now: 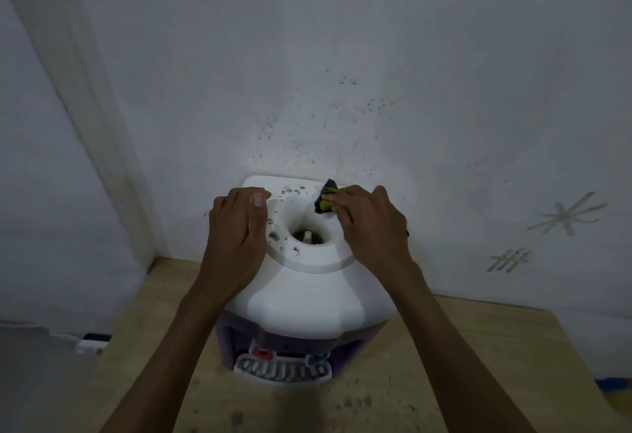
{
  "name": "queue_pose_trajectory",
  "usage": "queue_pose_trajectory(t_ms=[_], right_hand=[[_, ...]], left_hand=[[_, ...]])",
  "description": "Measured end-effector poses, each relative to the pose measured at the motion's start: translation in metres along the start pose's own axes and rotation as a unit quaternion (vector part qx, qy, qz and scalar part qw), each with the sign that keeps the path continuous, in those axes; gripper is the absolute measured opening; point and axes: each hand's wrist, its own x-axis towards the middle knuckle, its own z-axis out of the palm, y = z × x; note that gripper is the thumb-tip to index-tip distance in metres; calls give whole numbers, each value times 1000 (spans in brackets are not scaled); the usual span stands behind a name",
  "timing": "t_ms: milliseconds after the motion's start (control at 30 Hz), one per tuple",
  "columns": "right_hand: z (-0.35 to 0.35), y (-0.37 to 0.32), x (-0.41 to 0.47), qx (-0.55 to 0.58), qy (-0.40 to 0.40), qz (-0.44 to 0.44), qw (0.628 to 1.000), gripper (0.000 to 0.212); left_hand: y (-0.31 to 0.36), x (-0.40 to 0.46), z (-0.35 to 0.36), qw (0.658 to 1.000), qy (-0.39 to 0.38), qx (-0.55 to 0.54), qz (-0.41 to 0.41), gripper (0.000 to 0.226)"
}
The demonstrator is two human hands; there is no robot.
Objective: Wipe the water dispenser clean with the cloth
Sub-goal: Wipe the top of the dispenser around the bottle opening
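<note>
A white and purple water dispenser stands on a wooden table against the wall, with no bottle on it, so its round top opening shows. Dark specks dot the white top at the back left. My right hand grips a dark and yellow cloth and presses it on the back right of the top rim. My left hand rests on the top's left side, fingers curved over the edge. Red and blue taps and a drip grille show at the front below.
The wooden table is speckled with dirt in front of the dispenser. The white wall right behind carries dark spots and tape marks at the right. A wall corner runs down the left. A blue object lies past the table's right edge.
</note>
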Motion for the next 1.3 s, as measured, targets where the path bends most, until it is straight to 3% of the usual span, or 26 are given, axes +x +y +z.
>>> queue_pose_trajectory(t_ms=[167, 367, 500, 700, 833, 967, 1133, 1300], right_hand=[[-5, 9, 6, -52, -6, 63, 997, 29], [0, -11, 17, -12, -16, -22, 1000, 28], [-2, -10, 27, -78, -9, 24, 997, 22], [6, -38, 33, -25, -20, -54, 998, 27], [5, -40, 43, -87, 0, -9, 996, 18], [8, -54, 42, -67, -18, -81, 994, 20], [6, -51, 51, -86, -1, -63, 994, 20], [5, -58, 45, -48, -31, -146, 988, 23]], left_hand=[[3, 0, 1, 1000, 0, -1, -12, 52], [3, 0, 1, 1000, 10, 1, -8, 53], [5, 0, 1, 1000, 16, 1, -27, 55], [6, -1, 1, 999, 20, 20, -31, 53], [8, -1, -1, 999, 19, 16, -46, 51], [8, 0, -2, 998, 18, 8, -55, 58], [7, -1, -2, 998, 17, 0, -58, 62], [6, -1, -2, 998, 21, 0, -60, 60]])
